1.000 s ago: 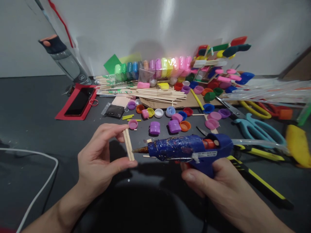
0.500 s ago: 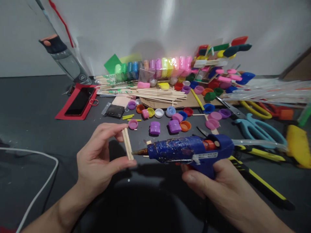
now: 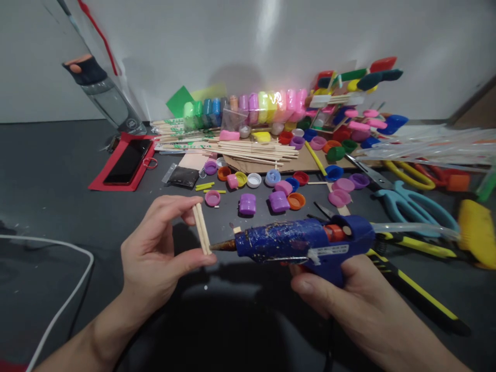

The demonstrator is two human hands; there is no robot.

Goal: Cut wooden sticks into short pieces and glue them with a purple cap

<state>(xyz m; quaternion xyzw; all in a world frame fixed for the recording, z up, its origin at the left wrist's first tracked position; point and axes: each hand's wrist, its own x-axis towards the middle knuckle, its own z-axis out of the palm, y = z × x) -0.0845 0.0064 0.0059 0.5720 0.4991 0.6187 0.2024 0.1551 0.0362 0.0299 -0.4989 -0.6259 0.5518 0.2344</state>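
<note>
I have my left hand [image 3: 155, 253] pinching a short bundle of wooden sticks [image 3: 202, 228] between thumb and fingertips, the sticks held nearly upright and side by side above the near middle of the dark worktop [image 3: 50, 206]. My right hand [image 3: 349, 294] is wrapped around the grip of a blue glue gun [image 3: 302, 243], which lies level and points left. Its brown nozzle [image 3: 222, 245] meets the lower part of the sticks; I cannot tell whether glue is coming out. A clear glue stick [image 3: 411, 227] juts from the back of the gun toward the right.

Just beyond my hands, coloured bottle caps [image 3: 279, 194] lie scattered, with a loose pile of long wooden skewers [image 3: 256, 151] farther off on a piece of cardboard. A row of coloured clay packs [image 3: 248, 106] stands at the far wall. To the far left I see a phone in a red case [image 3: 126, 163] and a water bottle [image 3: 101, 93]. Teal scissors [image 3: 411, 204] lie to the right, and a white cable [image 3: 65, 289] curves along the near left.
</note>
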